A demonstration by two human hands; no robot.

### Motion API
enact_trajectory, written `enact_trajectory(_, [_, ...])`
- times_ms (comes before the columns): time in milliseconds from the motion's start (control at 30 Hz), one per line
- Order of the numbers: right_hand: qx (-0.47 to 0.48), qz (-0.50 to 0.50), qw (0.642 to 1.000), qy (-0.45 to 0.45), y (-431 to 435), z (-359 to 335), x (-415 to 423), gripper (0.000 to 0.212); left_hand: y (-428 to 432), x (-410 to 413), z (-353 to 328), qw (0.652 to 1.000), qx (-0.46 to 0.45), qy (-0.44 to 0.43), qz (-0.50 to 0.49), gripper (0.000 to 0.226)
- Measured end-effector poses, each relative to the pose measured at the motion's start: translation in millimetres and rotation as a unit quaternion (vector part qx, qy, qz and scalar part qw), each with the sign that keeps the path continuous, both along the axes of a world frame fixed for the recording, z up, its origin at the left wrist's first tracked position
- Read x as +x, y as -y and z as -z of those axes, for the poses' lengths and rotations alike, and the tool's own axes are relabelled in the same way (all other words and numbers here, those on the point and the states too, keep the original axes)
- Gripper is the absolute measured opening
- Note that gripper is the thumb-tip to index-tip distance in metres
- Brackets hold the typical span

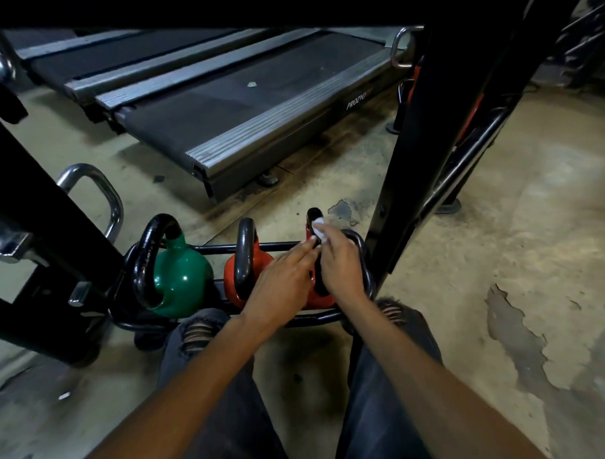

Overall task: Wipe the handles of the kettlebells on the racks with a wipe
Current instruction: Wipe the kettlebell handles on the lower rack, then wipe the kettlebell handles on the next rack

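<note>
At the lower centre of the frame, a low black rack (214, 249) holds three kettlebells in a row: a green kettlebell (181, 276) on the left, a red kettlebell (259, 258) in the middle and a second red one, the right kettlebell (321, 300), beside a black upright post (421, 130). All three have black handles standing upward. The right hand (341, 261) has its grip closed around a white wipe (320, 230), pressing it against the handle (313, 216) of the right kettlebell near its top. The left hand (282, 280) reaches in with its fingers stretched nearly straight, its grip open, the fingertips touching the same handle just below the wipe. Treadmills (230, 99) lie across the upper half on the worn floor (499, 236).
</note>
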State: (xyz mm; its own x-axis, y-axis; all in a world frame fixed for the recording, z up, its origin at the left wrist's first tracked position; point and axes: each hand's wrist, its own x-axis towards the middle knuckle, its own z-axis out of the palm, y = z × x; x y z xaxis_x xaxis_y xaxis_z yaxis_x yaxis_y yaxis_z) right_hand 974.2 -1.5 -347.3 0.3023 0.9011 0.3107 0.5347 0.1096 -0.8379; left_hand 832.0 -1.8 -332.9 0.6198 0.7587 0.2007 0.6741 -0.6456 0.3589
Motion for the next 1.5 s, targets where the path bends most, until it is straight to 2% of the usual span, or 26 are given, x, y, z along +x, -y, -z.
enact_trajectory(67, [-0.001, 0.025, 0.999, -0.030, 15.7, 7.6, -3.5, 0.036, -15.3, 4.5, -5.1, 1.000, -0.009, 0.001, -0.002, 0.053])
enact_trajectory(200, [-0.103, 0.050, 0.986, -0.120, 3.0, 6.2, 13.7, 0.033, -36.3, 17.6, -16.2, 1.000, -0.021, 0.005, -0.004, 0.049])
enact_trajectory(433, [-0.135, 0.002, 0.987, -0.091, 36.6, 17.8, 14.5, 0.029, -51.9, 26.6, -25.4, 0.996, -0.050, -0.072, -0.004, 0.058])
enact_trajectory(567, [-0.125, 0.017, 0.987, -0.097, 43.0, 7.5, 30.5, 0.022, -39.9, 32.9, -31.5, 0.997, 0.006, -0.076, -0.005, 0.053])
enact_trajectory(633, [-0.114, 0.029, 0.980, -0.161, 51.6, -1.9, 43.2, 0.024, -27.2, 41.2, -30.4, 0.999, 0.030, -0.030, 0.023, 0.047])
enact_trajectory(733, [-0.098, 0.034, 0.956, -0.276, 62.1, -30.2, 64.3, 0.026, -12.3, 61.7, -34.9, 0.990, -0.061, 0.118, 0.037, 0.037])
enact_trajectory(800, [-0.083, 0.027, 0.944, -0.318, 67.5, -49.6, 77.6, 0.024, -8.4, 77.6, -42.0, 0.965, -0.151, 0.208, 0.042, 0.032])
enact_trajectory(967, [-0.047, 0.094, 0.942, -0.318, 92.2, -60.5, 104.7, 0.019, 3.9, 114.9, -53.8, 0.907, -0.290, 0.301, 0.047, 0.023])
enact_trajectory(1067, [-0.039, 0.133, 0.924, -0.356, 121.5, -64.6, 121.1, 0.011, 21.3, 137.9, -70.3, 0.882, -0.375, 0.285, 0.004, 0.019])
enact_trajectory(1167, [-0.041, 0.222, 0.894, -0.387, 151.6, -78.9, 129.4, 0.008, 39.6, 158.0, -90.4, 0.872, -0.427, 0.239, -0.029, 0.013])
enact_trajectory(1333, [-0.054, 0.325, 0.856, -0.399, 197.2, -145.4, 131.2, 0.006, 78.7, 185.9, -156.6, 0.836, -0.502, 0.214, -0.057, 0.009])
enact_trajectory(1400, [-0.042, 0.341, 0.867, -0.362, 219.1, -189.3, 131.2, 0.012, 96.7, 195.2, -195.2, 0.827, -0.519, 0.209, -0.063, 0.010])
enact_trajectory(1500, [-0.057, 0.315, 0.922, -0.219, 253.7, -264.5, 130.7, 0.022, 126.3, 205.6, -265.3, 0.811, -0.545, 0.199, -0.071, 0.011])
